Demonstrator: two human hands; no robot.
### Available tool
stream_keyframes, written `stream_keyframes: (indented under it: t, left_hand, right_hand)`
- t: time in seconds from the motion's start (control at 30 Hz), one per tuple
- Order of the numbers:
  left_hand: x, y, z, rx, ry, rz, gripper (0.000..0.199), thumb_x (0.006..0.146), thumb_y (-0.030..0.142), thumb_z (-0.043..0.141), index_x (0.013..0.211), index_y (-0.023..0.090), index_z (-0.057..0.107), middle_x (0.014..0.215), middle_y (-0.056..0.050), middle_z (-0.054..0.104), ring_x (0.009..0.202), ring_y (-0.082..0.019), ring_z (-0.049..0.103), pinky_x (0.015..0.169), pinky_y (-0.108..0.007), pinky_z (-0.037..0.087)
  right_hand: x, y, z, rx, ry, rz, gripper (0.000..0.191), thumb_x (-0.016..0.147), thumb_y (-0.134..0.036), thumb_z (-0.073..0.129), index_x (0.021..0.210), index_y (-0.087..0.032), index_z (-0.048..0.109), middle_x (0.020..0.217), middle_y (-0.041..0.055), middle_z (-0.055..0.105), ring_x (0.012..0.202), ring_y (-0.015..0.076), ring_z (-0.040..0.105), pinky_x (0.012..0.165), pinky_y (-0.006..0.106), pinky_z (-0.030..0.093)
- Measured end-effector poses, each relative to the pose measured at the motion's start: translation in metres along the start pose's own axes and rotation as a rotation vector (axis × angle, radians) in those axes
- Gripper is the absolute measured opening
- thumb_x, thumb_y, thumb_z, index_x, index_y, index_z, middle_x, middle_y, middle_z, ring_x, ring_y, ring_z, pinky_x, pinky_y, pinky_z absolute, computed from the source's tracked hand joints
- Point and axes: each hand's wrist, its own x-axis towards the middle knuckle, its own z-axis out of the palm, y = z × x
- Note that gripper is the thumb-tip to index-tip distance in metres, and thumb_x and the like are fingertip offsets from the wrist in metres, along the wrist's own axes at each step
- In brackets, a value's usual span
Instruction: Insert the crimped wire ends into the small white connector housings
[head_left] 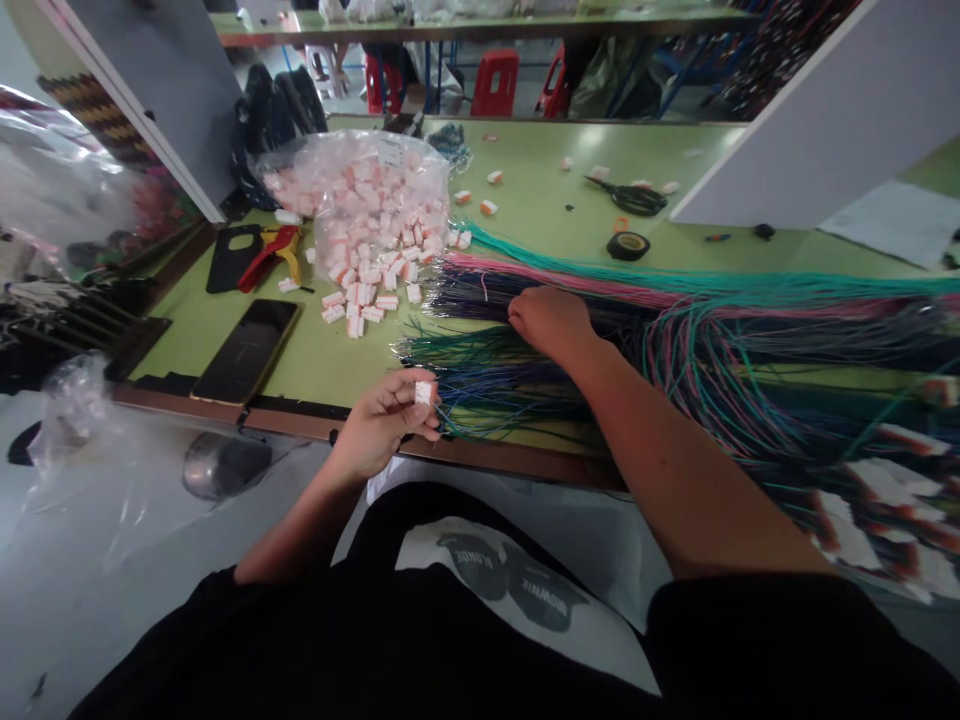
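At the table's front edge, my left hand (pixel 391 418) holds a small white and orange connector (pixel 424 393) between thumb and fingers. Thin blue and green wires (pixel 502 385) lie just to its right. My right hand (pixel 551 318) rests over the bundle of dark wires (pixel 469 292), its fingers curled; whatever they pinch is hidden. A short pink wire end (pixel 484 286) shows left of that hand. Beyond it run pink wires (pixel 600 284) and teal wires (pixel 570 258). An open clear bag (pixel 360 185) spills many similar connectors onto the green table (pixel 532 150).
A phone (pixel 247 350) and red-yellow pliers (pixel 270 258) lie left. Black tape (pixel 628 245) and scissors (pixel 630 197) lie behind the wires. White panels (pixel 825 120) flank the table. Wired connectors (pixel 885 500) are heaped at right. Red stools (pixel 495 83) stand beyond.
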Motion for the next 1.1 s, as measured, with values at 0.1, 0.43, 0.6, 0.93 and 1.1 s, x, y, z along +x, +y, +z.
stream_keyframes:
  t: [0.1, 0.43, 0.6, 0.93, 1.1]
  left_hand:
    - [0.0, -0.001, -0.001, 0.001, -0.003, 0.014, 0.033, 0.068, 0.022, 0.082, 0.097, 0.018, 0.066, 0.073, 0.003, 0.067, 0.06, -0.008, 0.064, 0.055, -0.019, 0.055]
    - [0.0, 0.001, 0.0, -0.009, 0.014, -0.022, 0.035, 0.067, 0.021, 0.082, 0.098, 0.017, 0.065, 0.074, 0.003, 0.067, 0.06, -0.008, 0.064, 0.055, -0.019, 0.056]
    - [0.0, 0.007, 0.006, -0.015, 0.035, -0.03, 0.037, 0.065, 0.02, 0.082, 0.097, 0.017, 0.063, 0.071, 0.004, 0.065, 0.058, -0.008, 0.064, 0.053, -0.018, 0.055]
    - [0.011, 0.005, 0.018, 0.035, -0.018, 0.08, 0.031, 0.072, 0.023, 0.077, 0.099, 0.019, 0.062, 0.074, 0.002, 0.063, 0.063, -0.01, 0.062, 0.053, -0.02, 0.053]
    - [0.02, -0.003, 0.018, 0.017, -0.051, 0.124, 0.036, 0.069, 0.027, 0.079, 0.098, 0.019, 0.06, 0.074, 0.003, 0.063, 0.063, -0.01, 0.063, 0.055, -0.02, 0.053]
  right_hand:
    - [0.001, -0.001, -0.001, 0.023, -0.014, 0.017, 0.03, 0.087, -0.016, 0.045, 0.097, -0.013, 0.074, 0.107, 0.0157, 0.071, 0.096, 0.0274, 0.064, 0.067, 0.031, 0.04]
    - [0.001, 0.021, 0.005, 0.521, 0.107, 0.058, 0.021, 0.075, -0.018, 0.053, 0.088, -0.017, 0.07, 0.084, 0.0067, 0.073, 0.074, 0.0187, 0.062, 0.064, 0.028, 0.04]
    - [-0.018, 0.003, -0.002, 0.837, -0.047, -0.164, 0.022, 0.077, -0.028, 0.055, 0.088, -0.019, 0.072, 0.072, 0.001, 0.072, 0.065, 0.0144, 0.062, 0.064, 0.026, 0.044]
    - [-0.073, -0.041, -0.016, 0.951, 0.202, -0.238, 0.016, 0.079, -0.026, 0.053, 0.077, -0.022, 0.068, 0.075, 0.0007, 0.07, 0.063, 0.013, 0.057, 0.058, 0.025, 0.039]
    - [-0.073, -0.043, -0.009, 0.964, 0.265, -0.187, 0.012, 0.077, -0.022, 0.053, 0.07, -0.021, 0.063, 0.073, 0.0019, 0.067, 0.065, 0.0137, 0.056, 0.06, 0.025, 0.038]
